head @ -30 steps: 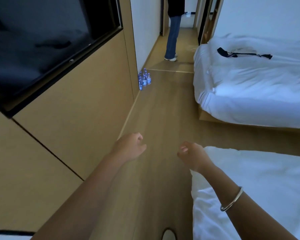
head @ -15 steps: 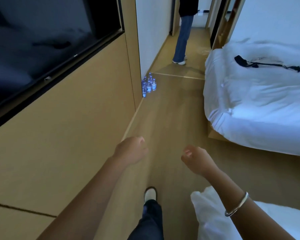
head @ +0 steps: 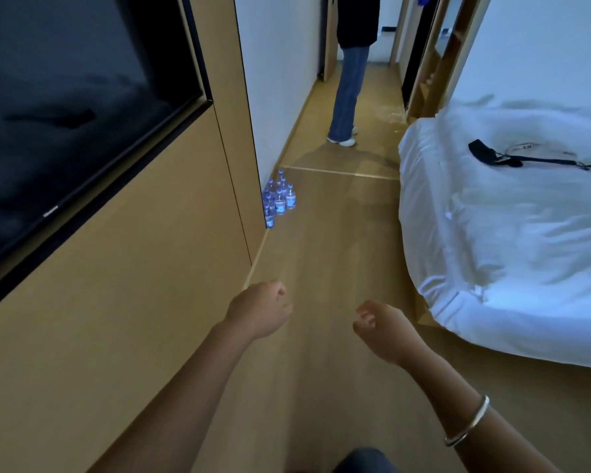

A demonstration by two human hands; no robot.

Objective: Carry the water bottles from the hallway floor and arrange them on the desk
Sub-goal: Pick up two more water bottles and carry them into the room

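Several small clear water bottles [head: 279,199] with blue labels stand clustered on the wooden floor against the corner of the left wall, well ahead of me. My left hand [head: 260,310] is held out in front, fingers loosely curled and holding nothing. My right hand [head: 381,327] is beside it, also loosely curled and holding nothing, with a silver bangle on the wrist. Both hands are far short of the bottles. No desk is in view.
A wood-panelled wall [head: 133,302] with a dark TV screen [head: 65,107] runs along the left. A bed with white bedding [head: 509,233] and a black strap on it fills the right. A person in jeans [head: 347,97] stands in the hallway beyond the bottles.
I have walked forward along the floor, so the bottles and the far bed look closer. The near bed at lower right has dropped out of view. Both hands stay empty.
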